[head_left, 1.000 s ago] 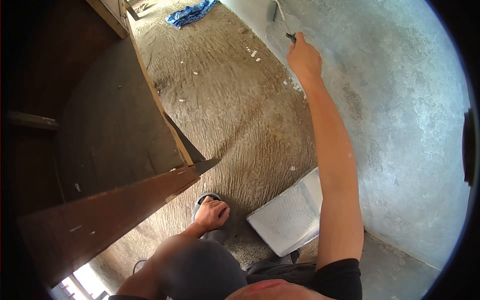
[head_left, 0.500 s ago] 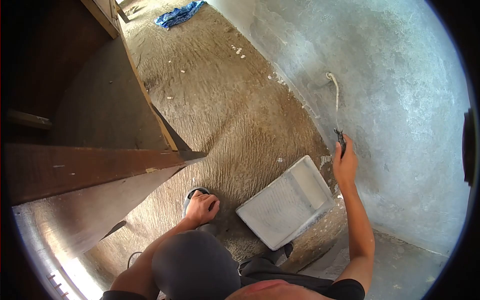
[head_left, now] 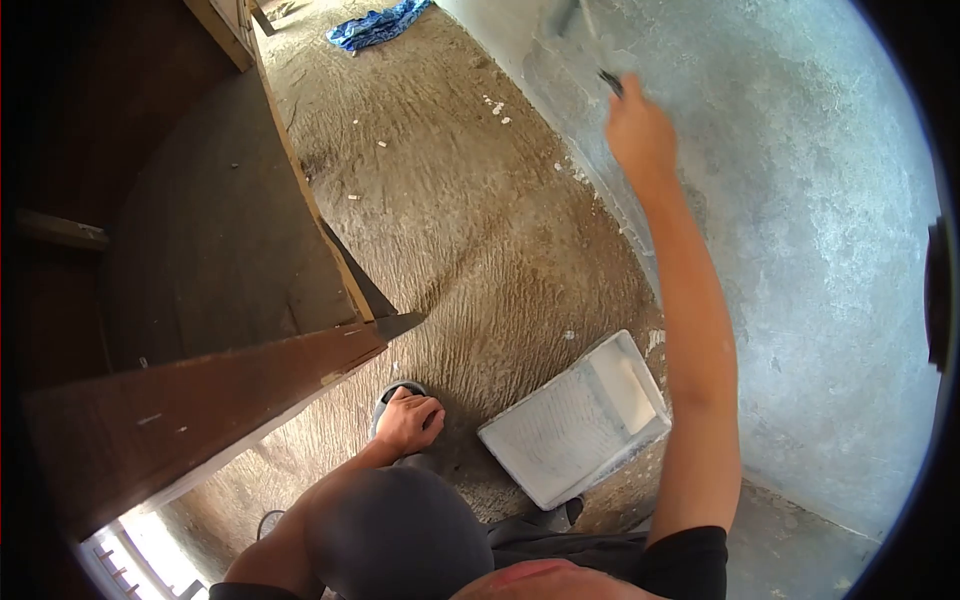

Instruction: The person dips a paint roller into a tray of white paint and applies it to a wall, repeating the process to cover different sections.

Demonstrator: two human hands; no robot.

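My right hand (head_left: 641, 135) is closed around the black handle of a paint roller (head_left: 612, 84), reaching far up along the grey wall (head_left: 800, 250). The roller's pale rod runs up from the handle, and its head is a blurred shape against the wall near the top edge. Low in the view, my left hand (head_left: 410, 420) hangs past my bent knee with its fingers curled in and nothing visible in them. It is just over a sandalled foot (head_left: 396, 391). Between my arms a paint tray (head_left: 562, 425) lies tilted on the floor, holding white paint at its right end.
A brown wooden furniture piece (head_left: 230, 400) with an open dark interior stands to the left. Blue cloth or plastic (head_left: 378, 26) lies at the far end of the rough floor (head_left: 450, 230). White flakes are scattered along the wall's base.
My right hand has moved up and away along the wall with the paint roller, from beside the tray toward the top. My left hand stays by the foot. The view has shifted slightly.
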